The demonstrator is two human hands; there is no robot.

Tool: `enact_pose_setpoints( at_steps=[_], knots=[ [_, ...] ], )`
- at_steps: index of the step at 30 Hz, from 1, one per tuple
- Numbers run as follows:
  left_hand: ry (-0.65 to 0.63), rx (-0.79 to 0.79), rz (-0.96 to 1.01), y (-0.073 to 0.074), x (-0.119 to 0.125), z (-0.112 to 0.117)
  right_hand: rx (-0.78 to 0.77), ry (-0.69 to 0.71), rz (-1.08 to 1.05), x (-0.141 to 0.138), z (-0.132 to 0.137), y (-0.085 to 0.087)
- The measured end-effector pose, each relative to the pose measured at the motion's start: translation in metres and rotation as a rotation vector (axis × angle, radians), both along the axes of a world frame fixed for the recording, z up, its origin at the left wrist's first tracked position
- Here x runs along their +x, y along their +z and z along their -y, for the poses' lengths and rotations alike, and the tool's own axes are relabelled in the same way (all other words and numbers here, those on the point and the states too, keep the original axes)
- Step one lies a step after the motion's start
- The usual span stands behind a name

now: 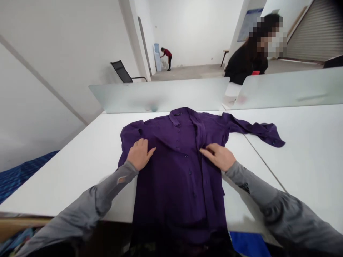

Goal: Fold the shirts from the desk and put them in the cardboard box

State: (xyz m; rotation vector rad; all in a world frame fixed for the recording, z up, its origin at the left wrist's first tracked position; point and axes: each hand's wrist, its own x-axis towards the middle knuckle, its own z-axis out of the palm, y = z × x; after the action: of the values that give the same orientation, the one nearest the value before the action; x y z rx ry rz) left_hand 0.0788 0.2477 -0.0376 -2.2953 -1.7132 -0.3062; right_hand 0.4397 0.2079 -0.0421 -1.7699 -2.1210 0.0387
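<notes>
A purple button-up shirt [171, 178] lies front side up on the white table, its collar pointing away from me and its lower part reaching the near edge. My left hand [138, 155] rests on the shirt's left side, thumb spread away from the fingers, holding nothing. At the front opening, my right hand [221, 157] has thumb and fingers closed on the button-band edge. The upper front is partly parted below the collar. One sleeve [254, 129] stretches out to the right, twisted; the left sleeve is bent down beside the body.
Frosted divider panels [166, 96] stand along the far edge of the white table [302, 153]. Behind them sits a person in black [242, 64]; another bends by a water dispenser [157, 59]. Blue material [249, 244] shows below the near edge.
</notes>
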Motion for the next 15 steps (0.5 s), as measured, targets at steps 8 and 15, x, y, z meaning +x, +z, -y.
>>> enact_pose_setpoints(
  at_steps=[8,15],
  knots=[
    [0.118,-0.312,-0.096,-0.017,-0.015,0.138,-0.152,-0.171,-0.143,0.009,0.080,-0.009],
    [0.132,-0.219,0.474,-0.022,-0.049,0.129,-0.346,-0.033,-1.095,-0.001,0.093,-0.005]
  ],
)
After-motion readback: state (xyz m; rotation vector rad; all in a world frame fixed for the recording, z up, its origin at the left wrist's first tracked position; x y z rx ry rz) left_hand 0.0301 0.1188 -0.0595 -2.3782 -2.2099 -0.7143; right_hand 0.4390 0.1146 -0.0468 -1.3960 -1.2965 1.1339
